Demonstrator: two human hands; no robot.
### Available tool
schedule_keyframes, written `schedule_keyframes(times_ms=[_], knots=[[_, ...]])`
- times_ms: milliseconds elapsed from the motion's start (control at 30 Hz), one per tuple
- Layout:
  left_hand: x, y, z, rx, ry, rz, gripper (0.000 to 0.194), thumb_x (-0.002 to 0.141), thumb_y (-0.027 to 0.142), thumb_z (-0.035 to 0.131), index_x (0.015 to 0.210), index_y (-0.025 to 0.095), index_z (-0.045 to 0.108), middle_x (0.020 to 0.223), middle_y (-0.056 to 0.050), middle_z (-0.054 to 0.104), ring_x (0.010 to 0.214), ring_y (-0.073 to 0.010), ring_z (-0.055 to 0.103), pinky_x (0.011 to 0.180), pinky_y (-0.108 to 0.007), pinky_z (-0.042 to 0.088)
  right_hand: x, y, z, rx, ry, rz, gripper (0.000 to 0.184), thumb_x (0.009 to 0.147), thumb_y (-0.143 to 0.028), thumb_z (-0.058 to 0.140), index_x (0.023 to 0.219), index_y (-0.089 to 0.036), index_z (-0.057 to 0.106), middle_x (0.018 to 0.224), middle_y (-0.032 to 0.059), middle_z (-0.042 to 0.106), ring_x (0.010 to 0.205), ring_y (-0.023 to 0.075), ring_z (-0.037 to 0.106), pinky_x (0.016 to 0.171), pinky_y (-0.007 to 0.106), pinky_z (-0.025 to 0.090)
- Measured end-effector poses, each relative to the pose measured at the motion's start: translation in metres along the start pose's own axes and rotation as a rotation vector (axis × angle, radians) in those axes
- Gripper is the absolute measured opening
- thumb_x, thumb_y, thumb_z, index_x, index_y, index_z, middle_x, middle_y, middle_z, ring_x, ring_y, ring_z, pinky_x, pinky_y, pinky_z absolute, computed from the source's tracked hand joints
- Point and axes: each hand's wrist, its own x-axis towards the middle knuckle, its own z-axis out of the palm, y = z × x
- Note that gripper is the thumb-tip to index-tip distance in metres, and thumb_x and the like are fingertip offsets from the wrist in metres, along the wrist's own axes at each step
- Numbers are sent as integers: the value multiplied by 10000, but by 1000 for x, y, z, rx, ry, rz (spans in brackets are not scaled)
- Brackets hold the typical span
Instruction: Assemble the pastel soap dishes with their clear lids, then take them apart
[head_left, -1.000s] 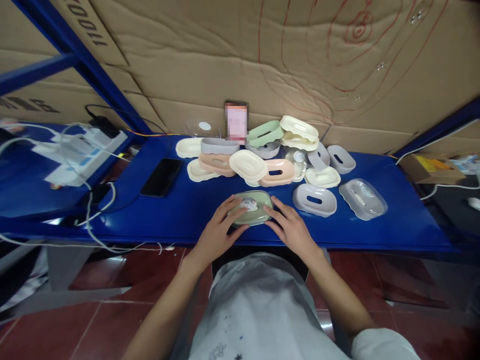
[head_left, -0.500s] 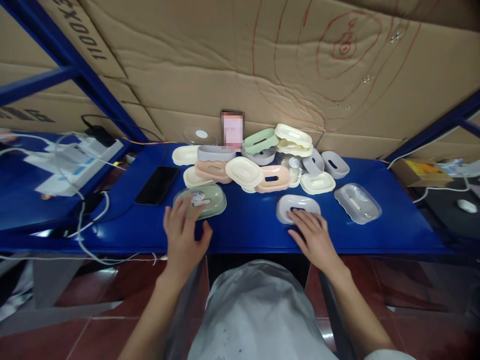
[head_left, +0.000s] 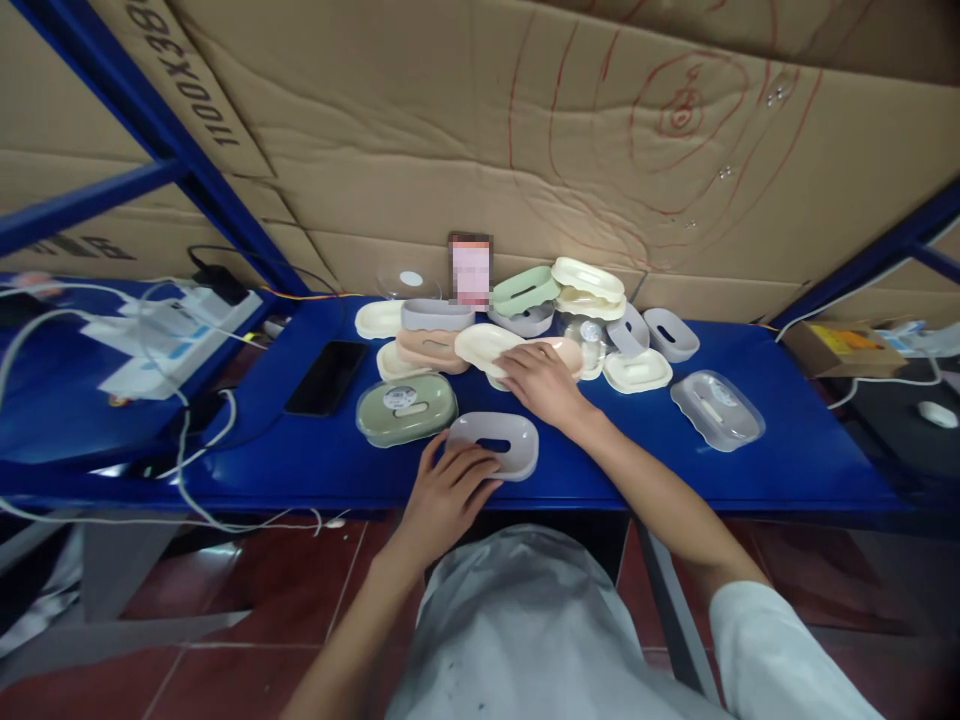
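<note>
My left hand (head_left: 448,485) rests with fingers spread flat on the near edge of a grey soap-dish tray (head_left: 501,441) at the front of the blue table (head_left: 660,450). To its left sits a closed green soap box with a clear lid (head_left: 406,408). My right hand (head_left: 541,381) reaches forward into the pile of soap dishes (head_left: 517,315), its fingers curled over a pink dish (head_left: 564,348) next to a cream one (head_left: 480,343). What the right fingers grip is partly hidden.
A clear-lidded grey box (head_left: 716,408) lies at the right. A black phone (head_left: 327,376) lies flat at the left; another phone (head_left: 470,270) leans on the cardboard wall. Cables and a power strip (head_left: 176,318) crowd the left shelf. A blue frame post (head_left: 187,165) slants at left.
The green box was set down at the left and released. The grey tray moved from the right to the front centre, now under my left hand. My right hand reached into the pile.
</note>
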Motion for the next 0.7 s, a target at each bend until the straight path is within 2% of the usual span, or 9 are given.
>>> schedule_keyframes(times_ms=[67, 133, 200, 267, 367, 467, 567, 633, 700], knots=[[-11, -3, -8, -65, 171, -24, 234, 980, 145, 716, 1193, 238, 690, 1109, -44, 794, 1079, -232, 740, 1180, -571, 463, -27, -7, -16, 7, 41, 11, 235, 1063, -240, 617, 1263, -187, 728, 1304, 105, 764, 1242, 278, 663, 1099, 456, 456], [-18, -3, -13, -138, 361, -56, 273, 962, 112, 721, 1208, 224, 682, 1109, -60, 781, 1044, -228, 740, 1110, -546, 531, -66, -16, -35, 29, 75, 31, 268, 1079, -257, 597, 1322, -214, 701, 1337, 91, 753, 1289, 271, 644, 1122, 469, 448], [-19, -1, -15, -157, 451, -74, 280, 957, 98, 720, 1210, 212, 682, 1123, -75, 772, 1031, -229, 735, 1064, -529, 558, -107, -25, -47, 102, 74, 58, 304, 1074, -245, 609, 1372, -240, 670, 1345, 74, 751, 1309, 262, 637, 1109, 468, 475], [-13, 2, -13, -108, 405, -51, 270, 958, 103, 730, 1203, 208, 688, 1122, -77, 779, 1032, -232, 733, 1060, -515, 545, -139, -32, -47, 183, 24, 85, 346, 1069, -228, 617, 1412, -258, 644, 1353, 67, 747, 1332, 266, 627, 1104, 481, 500], [6, 9, -3, 3, 238, 14, 257, 962, 127, 752, 1198, 210, 695, 1102, -54, 803, 1031, -230, 733, 1083, -499, 493, -164, -35, -34, 253, -30, 132, 359, 1074, -227, 600, 1427, -281, 638, 1403, 72, 717, 1385, 272, 600, 1131, 509, 518], [21, 15, 8, 58, 96, 45, 235, 996, 159, 722, 1224, 205, 687, 1125, -42, 811, 1048, -229, 730, 1115, -506, 440, -172, -32, -23, 299, 26, 222, 388, 1055, -302, 642, 1442, -295, 619, 1431, 103, 676, 1405, 289, 590, 1143, 525, 540], [30, 18, 19, 62, 55, 72, 206, 1026, 184, 683, 1233, 194, 683, 1157, -52, 809, 1082, -231, 727, 1136, -505, 414, -172, -30, -23, 273, 139, 302, 611, 976, -417, 756, 1530, -290, 532, 1464, 150, 625, 1401, 334, 587, 1126, 554, 556], [36, 17, 26, 47, 39, 110, 198, 1036, 189, 668, 1233, 202, 685, 1182, -47, 807, 1126, -229, 722, 1181, -513, 378, -171, -29, -24, 201, 123, 270, 709, 953, -448, 778, 1581, -295, 487, 1583, 167, 531, 1482, 366, 507, 1169, 590, 512], [41, 15, 32, 46, -11, 147, 208, 1047, 176, 643, 1244, 224, 688, 1225, -32, 799, 1207, -234, 701, 1249, -542, 299, -169, -30, -23, 127, 60, 206, 653, 987, -413, 740, 1584, -308, 497, 1651, 141, 477, 1549, 368, 425, 1222, 622, 446]])
